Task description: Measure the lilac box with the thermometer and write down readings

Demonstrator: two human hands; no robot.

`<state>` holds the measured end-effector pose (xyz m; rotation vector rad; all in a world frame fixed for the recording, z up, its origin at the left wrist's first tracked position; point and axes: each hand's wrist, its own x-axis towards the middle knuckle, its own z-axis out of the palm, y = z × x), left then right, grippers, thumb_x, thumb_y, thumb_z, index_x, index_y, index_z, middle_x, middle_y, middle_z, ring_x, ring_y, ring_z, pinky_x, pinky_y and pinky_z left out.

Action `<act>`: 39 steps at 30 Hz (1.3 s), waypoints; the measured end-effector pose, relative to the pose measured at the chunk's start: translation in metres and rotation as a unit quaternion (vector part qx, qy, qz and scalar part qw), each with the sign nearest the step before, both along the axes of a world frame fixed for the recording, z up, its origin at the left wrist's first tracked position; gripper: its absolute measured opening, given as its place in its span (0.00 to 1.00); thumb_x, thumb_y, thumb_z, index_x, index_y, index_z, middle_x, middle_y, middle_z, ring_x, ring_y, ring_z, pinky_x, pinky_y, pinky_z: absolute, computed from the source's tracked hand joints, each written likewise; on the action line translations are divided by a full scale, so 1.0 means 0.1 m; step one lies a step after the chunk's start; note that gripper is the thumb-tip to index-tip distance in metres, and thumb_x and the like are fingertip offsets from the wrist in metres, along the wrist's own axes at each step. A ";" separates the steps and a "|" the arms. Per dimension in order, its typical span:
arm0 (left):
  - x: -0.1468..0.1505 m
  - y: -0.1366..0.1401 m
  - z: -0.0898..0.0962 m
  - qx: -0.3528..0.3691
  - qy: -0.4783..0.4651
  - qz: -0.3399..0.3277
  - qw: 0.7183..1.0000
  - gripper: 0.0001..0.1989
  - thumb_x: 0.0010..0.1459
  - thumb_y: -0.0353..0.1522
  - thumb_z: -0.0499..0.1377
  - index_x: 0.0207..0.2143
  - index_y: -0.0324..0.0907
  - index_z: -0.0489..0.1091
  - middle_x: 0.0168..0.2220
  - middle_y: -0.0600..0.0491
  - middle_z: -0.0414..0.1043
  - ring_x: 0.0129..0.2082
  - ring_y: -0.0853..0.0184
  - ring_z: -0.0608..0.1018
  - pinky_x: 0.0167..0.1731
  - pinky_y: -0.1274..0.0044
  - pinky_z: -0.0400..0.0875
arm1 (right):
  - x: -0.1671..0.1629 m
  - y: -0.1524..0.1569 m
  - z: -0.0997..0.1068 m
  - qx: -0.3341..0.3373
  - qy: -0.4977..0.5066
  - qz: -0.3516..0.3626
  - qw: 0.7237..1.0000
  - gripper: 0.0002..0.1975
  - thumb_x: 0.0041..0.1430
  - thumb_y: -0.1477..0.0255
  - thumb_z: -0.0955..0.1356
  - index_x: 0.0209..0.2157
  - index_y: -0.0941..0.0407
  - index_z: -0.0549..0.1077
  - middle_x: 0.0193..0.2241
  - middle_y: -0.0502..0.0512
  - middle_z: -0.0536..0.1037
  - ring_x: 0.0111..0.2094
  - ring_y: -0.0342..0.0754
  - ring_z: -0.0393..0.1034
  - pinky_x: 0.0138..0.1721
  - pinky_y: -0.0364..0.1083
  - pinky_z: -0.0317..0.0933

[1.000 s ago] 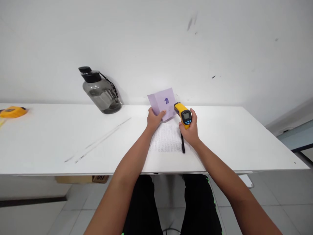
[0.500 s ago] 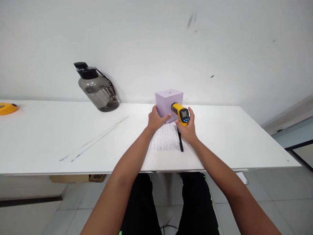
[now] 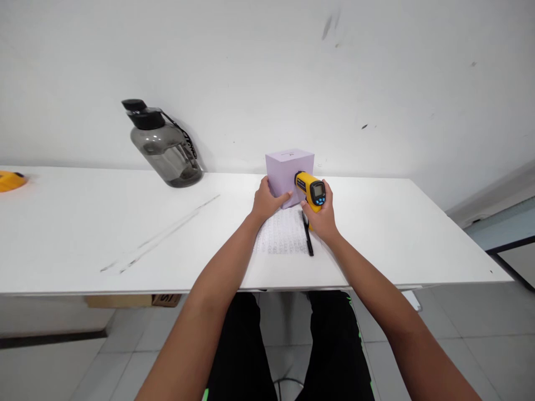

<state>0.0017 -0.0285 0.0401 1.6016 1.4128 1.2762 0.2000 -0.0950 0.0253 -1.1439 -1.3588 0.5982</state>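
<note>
- Nearest, your black trousers (image 3: 238, 356) are showing below the table edge, and a brown carton (image 3: 121, 301) is appearing under the table at your left.
- On the white table (image 3: 388, 234), a sheet of paper (image 3: 278, 236) is lying before you, bearing many rows of small marks.
- A black pen (image 3: 308, 239) is lying slightly slanted along the right part of this sheet, its upper end reaching near your right hand (image 3: 324, 217).
- This right hand is grasping a yellow device (image 3: 310, 188) by its handle. The small screen and blue buttons are facing you, and the black nose is pointing at the lilac box (image 3: 281, 178); if they are touching, I cannot tell.
- Your left hand (image 3: 266, 201) is grasping the lilac box at its lower left, the thumb lying across the front.
- The box is standing upright just beyond the paper, presenting its top and two sides.
- At the far left, a yellow object (image 3: 10, 181) is being cut by the border.
- A grey see-through bottle (image 3: 167, 156) with black cap is standing near the wall (image 3: 251, 67), which is carrying several dark marks.
</note>
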 end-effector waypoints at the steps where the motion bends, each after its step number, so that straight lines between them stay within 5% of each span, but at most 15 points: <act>1: 0.00 0.01 -0.01 0.000 -0.002 0.000 1.000 0.47 0.49 0.48 0.78 0.67 0.45 0.67 0.66 0.38 0.78 0.68 0.42 0.80 0.66 0.54 0.77 | 0.01 0.01 -0.01 0.001 0.000 0.004 1.000 0.52 0.62 0.51 0.77 0.81 0.46 0.55 0.75 0.68 0.70 0.74 0.63 0.70 0.72 0.65 0.70; 14: 0.00 0.05 -0.07 0.012 -0.008 -0.014 1.000 0.44 0.50 0.48 0.78 0.64 0.46 0.66 0.66 0.39 0.77 0.68 0.43 0.80 0.67 0.55 0.76 | 0.05 0.06 -0.01 -0.011 0.028 0.053 0.998 0.48 0.65 0.55 0.77 0.78 0.45 0.55 0.65 0.65 0.79 0.59 0.57 0.81 0.69 0.66 0.73; 23: 0.00 0.06 -0.09 0.008 -0.031 -0.019 0.999 0.44 0.50 0.47 0.79 0.64 0.46 0.65 0.67 0.38 0.76 0.68 0.43 0.80 0.67 0.54 0.76 | 0.02 0.01 -0.01 0.001 -0.003 0.032 0.999 0.53 0.65 0.47 0.76 0.81 0.49 0.54 0.75 0.71 0.69 0.73 0.64 0.72 0.73 0.67 0.68; 28: 0.01 0.06 -0.09 0.003 -0.041 -0.025 0.999 0.46 0.49 0.47 0.79 0.66 0.45 0.65 0.68 0.38 0.75 0.68 0.42 0.79 0.67 0.54 0.76 | -0.03 -0.05 0.00 0.036 -0.046 -0.026 0.998 0.49 0.67 0.46 0.74 0.80 0.51 0.57 0.75 0.72 0.68 0.72 0.64 0.73 0.73 0.65 0.70; 36: 0.00 0.07 -0.09 0.010 -0.047 -0.006 0.999 0.49 0.50 0.45 0.80 0.70 0.46 0.64 0.72 0.37 0.72 0.73 0.41 0.76 0.70 0.52 0.74 | 0.03 0.03 -0.03 0.090 -0.059 -0.137 0.985 0.49 0.73 0.49 0.68 0.83 0.48 0.43 0.81 0.71 0.56 0.82 0.65 0.56 0.77 0.67 0.64; 39: -0.02 0.11 -0.13 0.026 -0.018 0.021 0.999 0.53 0.48 0.44 0.82 0.71 0.46 0.63 0.73 0.37 0.70 0.75 0.39 0.73 0.73 0.49 0.70 | 0.05 0.06 -0.04 0.084 -0.065 -0.155 0.982 0.47 0.75 0.52 0.66 0.84 0.45 0.40 0.81 0.68 0.55 0.81 0.63 0.58 0.78 0.68 0.62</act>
